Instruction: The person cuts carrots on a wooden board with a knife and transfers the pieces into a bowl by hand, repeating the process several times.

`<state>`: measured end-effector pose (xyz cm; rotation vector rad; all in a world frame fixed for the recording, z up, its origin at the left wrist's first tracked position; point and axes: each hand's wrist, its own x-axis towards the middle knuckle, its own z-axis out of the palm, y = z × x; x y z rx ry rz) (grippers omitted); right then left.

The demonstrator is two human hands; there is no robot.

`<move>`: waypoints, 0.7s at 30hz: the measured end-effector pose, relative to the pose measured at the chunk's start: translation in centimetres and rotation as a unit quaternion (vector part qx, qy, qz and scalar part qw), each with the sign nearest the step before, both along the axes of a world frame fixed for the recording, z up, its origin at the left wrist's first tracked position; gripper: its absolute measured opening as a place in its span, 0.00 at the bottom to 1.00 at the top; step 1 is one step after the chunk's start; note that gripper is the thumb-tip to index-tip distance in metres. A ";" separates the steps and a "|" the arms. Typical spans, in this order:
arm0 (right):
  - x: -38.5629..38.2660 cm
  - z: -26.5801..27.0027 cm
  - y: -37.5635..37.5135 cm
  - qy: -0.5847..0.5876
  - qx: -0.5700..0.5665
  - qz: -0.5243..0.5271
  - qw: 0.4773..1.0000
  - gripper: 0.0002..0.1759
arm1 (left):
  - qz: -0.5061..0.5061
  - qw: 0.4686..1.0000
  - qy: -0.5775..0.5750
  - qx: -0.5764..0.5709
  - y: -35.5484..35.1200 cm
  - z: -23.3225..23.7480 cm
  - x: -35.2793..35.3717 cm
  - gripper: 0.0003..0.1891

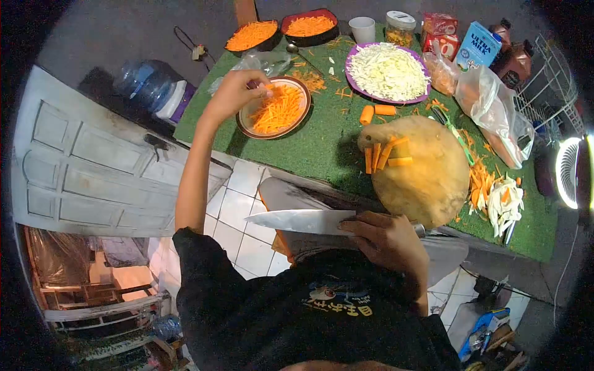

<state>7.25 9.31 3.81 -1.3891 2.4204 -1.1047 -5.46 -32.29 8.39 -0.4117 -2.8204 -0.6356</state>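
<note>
By the near edge of the table (331, 151), my right hand (391, 242) is clamping the knife (300, 221) sideways, probably keeping it off the carrot slices (378, 156) on the board (427, 185). Toward the left edge, my left hand (238, 99) is reaching over the bowl (247, 127) of carrot shreds (278, 113); I cannot tell whether it's pinching any.

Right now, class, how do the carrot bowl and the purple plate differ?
The bowl holds orange strips; the purple plate, pale shreds. The bowl looks smaller than the plate. The left hand is at the bowl, no hand at the plate. Both stand on the green covering.
</note>
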 end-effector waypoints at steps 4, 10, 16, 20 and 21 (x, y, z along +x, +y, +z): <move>0.1 -0.7 0.8 0.007 0.033 -0.025 0.999 0.14 | 0.027 0.997 -0.073 0.024 -0.4 -0.8 -0.9 0.09; 0.0 -0.5 1.8 0.008 0.039 -0.031 0.999 0.15 | -0.017 0.997 -0.073 -0.025 -1.6 -2.0 -1.7 0.15; 0.1 -1.3 2.1 0.010 0.022 -0.035 0.999 0.17 | -0.035 0.994 -0.023 -0.099 -0.1 -6.1 -1.1 0.21; 0.2 -1.8 2.4 0.012 0.030 -0.024 0.999 0.19 | -0.050 0.993 -0.041 -0.097 -2.0 -7.6 -2.7 0.24; 0.3 -1.6 2.4 0.010 0.037 -0.023 0.999 0.20 | -0.051 0.993 -0.041 -0.097 -2.0 -6.8 -2.8 0.24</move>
